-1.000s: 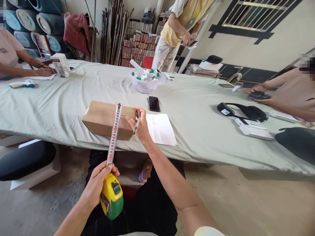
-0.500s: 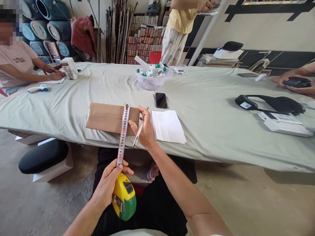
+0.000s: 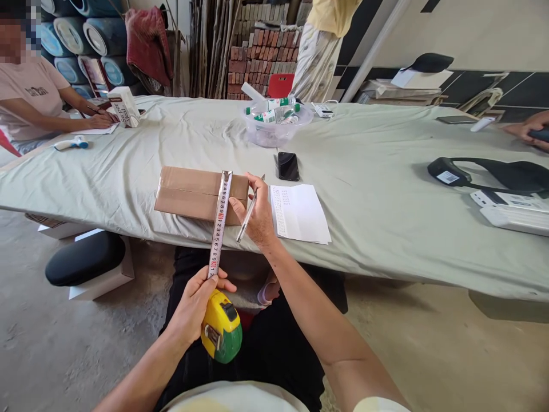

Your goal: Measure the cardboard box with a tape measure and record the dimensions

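Observation:
My left hand (image 3: 195,300) pinches the blade of a yellow and green tape measure (image 3: 222,329), whose case hangs just below the fingers over my lap. The numbered blade runs out across the top of a brown cardboard box (image 3: 186,191), its metal end hook near the box's far edge. My right hand (image 3: 261,223) grips the right end of the box and has a clear pen (image 3: 246,222) between its fingers. Right of this hand lies a white sheet of paper (image 3: 304,214) with handwritten columns. A black smartphone (image 3: 288,166) rests beyond it.
A plastic basin (image 3: 274,136) of bottles stands at the back of the cloth-covered table (image 3: 369,229). A black headset (image 3: 480,174) and white boxes sit at right. At far left a person (image 3: 38,109) writes. Another person (image 3: 323,51) stands behind the table.
The view has shifted, so the table and objects appear slightly higher and most sit further right. Both hands keep their holds, and the tape stays across the box.

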Action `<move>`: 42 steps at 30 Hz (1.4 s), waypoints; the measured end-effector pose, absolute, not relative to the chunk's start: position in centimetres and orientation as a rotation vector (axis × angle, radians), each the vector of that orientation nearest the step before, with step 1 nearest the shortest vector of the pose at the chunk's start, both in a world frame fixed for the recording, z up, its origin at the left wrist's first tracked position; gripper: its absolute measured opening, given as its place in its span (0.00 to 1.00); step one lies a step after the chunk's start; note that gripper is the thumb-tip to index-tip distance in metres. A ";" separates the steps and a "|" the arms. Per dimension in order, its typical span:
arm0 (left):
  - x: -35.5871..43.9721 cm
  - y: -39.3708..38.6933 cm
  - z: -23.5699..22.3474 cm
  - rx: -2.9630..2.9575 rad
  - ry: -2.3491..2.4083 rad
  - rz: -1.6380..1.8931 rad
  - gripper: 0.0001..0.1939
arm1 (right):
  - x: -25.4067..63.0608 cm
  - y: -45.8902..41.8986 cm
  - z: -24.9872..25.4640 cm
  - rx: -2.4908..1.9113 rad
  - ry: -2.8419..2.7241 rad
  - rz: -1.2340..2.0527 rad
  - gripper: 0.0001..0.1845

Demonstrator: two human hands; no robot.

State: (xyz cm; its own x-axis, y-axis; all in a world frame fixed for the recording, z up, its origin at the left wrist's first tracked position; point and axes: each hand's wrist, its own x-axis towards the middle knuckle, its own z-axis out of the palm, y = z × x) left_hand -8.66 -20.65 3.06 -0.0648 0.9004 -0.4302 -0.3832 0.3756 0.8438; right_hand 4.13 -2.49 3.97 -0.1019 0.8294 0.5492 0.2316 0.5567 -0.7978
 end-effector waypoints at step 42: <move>-10.1 -19.2 2.8 0.611 1.225 1.226 0.20 | 5.2 -2.0 2.9 -0.910 -1.707 0.372 0.35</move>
State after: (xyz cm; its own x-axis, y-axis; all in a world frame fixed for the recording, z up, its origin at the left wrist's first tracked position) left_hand -10.07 -19.20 2.83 -0.1242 0.9236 -0.3628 -0.3631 0.2979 0.8828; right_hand 5.17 -2.03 2.94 -0.0925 0.7299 0.6773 0.3824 0.6541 -0.6527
